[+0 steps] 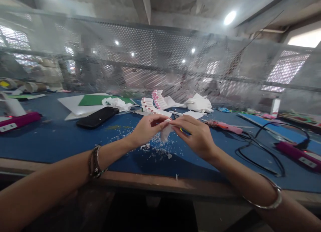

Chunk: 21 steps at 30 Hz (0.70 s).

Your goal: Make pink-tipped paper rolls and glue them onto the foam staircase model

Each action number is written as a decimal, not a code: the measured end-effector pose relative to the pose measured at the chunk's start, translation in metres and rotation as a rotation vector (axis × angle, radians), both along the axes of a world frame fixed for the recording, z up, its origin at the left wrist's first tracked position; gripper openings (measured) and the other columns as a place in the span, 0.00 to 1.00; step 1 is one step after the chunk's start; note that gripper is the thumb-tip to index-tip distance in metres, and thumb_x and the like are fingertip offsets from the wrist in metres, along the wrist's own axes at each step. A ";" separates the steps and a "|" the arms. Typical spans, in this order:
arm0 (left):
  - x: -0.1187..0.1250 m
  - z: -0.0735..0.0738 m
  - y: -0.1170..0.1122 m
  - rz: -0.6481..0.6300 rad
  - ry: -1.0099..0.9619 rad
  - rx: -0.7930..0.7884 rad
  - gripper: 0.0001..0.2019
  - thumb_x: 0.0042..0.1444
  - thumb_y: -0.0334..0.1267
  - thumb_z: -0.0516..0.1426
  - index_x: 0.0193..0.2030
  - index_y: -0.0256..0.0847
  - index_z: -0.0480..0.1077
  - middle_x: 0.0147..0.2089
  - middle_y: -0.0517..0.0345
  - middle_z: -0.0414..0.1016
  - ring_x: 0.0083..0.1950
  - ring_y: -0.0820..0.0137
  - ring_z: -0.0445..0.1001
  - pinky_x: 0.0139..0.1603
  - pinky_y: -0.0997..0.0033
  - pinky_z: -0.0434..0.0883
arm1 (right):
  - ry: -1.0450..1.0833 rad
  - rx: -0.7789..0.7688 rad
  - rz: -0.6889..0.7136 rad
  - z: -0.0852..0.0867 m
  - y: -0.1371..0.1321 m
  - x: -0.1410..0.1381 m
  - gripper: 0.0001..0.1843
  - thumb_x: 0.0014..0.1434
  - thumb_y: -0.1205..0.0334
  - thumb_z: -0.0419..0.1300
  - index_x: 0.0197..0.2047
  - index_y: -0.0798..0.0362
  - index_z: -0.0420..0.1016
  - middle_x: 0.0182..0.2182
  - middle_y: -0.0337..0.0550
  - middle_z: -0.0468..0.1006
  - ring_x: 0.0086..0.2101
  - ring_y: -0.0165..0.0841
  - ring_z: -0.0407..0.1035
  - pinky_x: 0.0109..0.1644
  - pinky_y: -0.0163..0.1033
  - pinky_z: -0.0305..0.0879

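Observation:
Between my fingertips hangs a small white piece of thin paper or tissue [165, 133]; its exact kind is unclear. My left hand [150, 126] pinches it from the left, thumb and fingers pressed together. From the right, my right hand [197, 133] pinches its upper edge, close to the left fingertips. Below both hands, white paper scraps [160, 151] lie strewn over the blue tabletop [62, 141]. Just beyond the hands stand folded white strips with red-pink marks [159, 100].
A black phone [97, 117] lies to the left, near crumpled white tissue [117, 103] and a green sheet [92, 100]. A stack of white sheets [199, 103] sits behind. Rightward are a pink-handled tool [229, 126], a looping black cable [260, 168] and a purple power strip [298, 155].

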<state>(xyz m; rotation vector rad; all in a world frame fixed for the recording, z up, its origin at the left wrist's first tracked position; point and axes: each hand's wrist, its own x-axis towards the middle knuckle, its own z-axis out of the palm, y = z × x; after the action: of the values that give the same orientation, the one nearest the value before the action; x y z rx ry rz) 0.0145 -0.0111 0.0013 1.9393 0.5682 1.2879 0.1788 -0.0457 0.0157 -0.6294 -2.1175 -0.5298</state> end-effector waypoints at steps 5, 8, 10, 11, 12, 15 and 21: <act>0.000 -0.002 0.002 -0.029 -0.028 -0.034 0.11 0.47 0.38 0.56 0.36 0.34 0.71 0.36 0.52 0.76 0.36 0.71 0.72 0.38 0.71 0.69 | -0.144 0.214 -0.056 -0.001 0.001 0.003 0.09 0.57 0.70 0.52 0.38 0.59 0.71 0.31 0.45 0.76 0.33 0.28 0.67 0.41 0.34 0.65; 0.001 -0.002 0.001 -0.042 -0.033 -0.045 0.10 0.47 0.37 0.56 0.35 0.35 0.71 0.36 0.52 0.76 0.36 0.71 0.72 0.39 0.72 0.69 | -0.205 0.273 -0.052 0.002 0.000 0.004 0.08 0.57 0.71 0.51 0.37 0.59 0.71 0.30 0.45 0.75 0.33 0.29 0.67 0.40 0.34 0.65; 0.001 -0.001 0.001 -0.050 -0.032 -0.048 0.10 0.46 0.37 0.56 0.35 0.34 0.71 0.36 0.52 0.76 0.36 0.72 0.72 0.39 0.72 0.69 | -0.209 0.284 -0.050 0.003 -0.001 0.004 0.07 0.57 0.71 0.51 0.36 0.60 0.70 0.29 0.45 0.75 0.32 0.29 0.67 0.39 0.34 0.65; 0.001 -0.001 0.000 -0.053 -0.029 -0.047 0.10 0.46 0.37 0.56 0.35 0.34 0.71 0.36 0.52 0.76 0.36 0.72 0.72 0.39 0.72 0.69 | -0.198 0.276 -0.051 0.003 -0.001 0.004 0.07 0.57 0.70 0.51 0.35 0.59 0.70 0.29 0.45 0.75 0.32 0.29 0.67 0.39 0.35 0.65; 0.001 -0.001 0.000 -0.052 -0.025 -0.046 0.10 0.47 0.37 0.56 0.35 0.34 0.71 0.36 0.52 0.76 0.36 0.71 0.72 0.39 0.72 0.69 | -0.181 0.260 -0.054 0.003 -0.001 0.003 0.07 0.57 0.70 0.51 0.35 0.59 0.70 0.29 0.45 0.75 0.32 0.29 0.67 0.39 0.35 0.65; 0.002 -0.001 -0.001 -0.038 -0.009 -0.048 0.10 0.47 0.37 0.55 0.35 0.34 0.71 0.36 0.51 0.75 0.36 0.71 0.72 0.39 0.71 0.69 | -0.121 0.196 -0.066 0.002 0.000 0.002 0.06 0.57 0.68 0.52 0.34 0.57 0.69 0.28 0.43 0.74 0.32 0.28 0.67 0.39 0.35 0.66; 0.001 0.001 -0.003 -0.038 -0.018 -0.077 0.11 0.47 0.37 0.55 0.36 0.34 0.71 0.36 0.52 0.76 0.36 0.72 0.72 0.40 0.71 0.69 | -0.047 0.103 -0.020 0.004 0.000 0.000 0.05 0.56 0.68 0.53 0.32 0.55 0.69 0.28 0.42 0.74 0.31 0.27 0.67 0.37 0.33 0.66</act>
<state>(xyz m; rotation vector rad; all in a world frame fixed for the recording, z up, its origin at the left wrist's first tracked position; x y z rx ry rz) 0.0150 -0.0143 0.0020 1.8651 0.5615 1.2410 0.1793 -0.0455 0.0193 -0.5853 -2.1142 -0.6662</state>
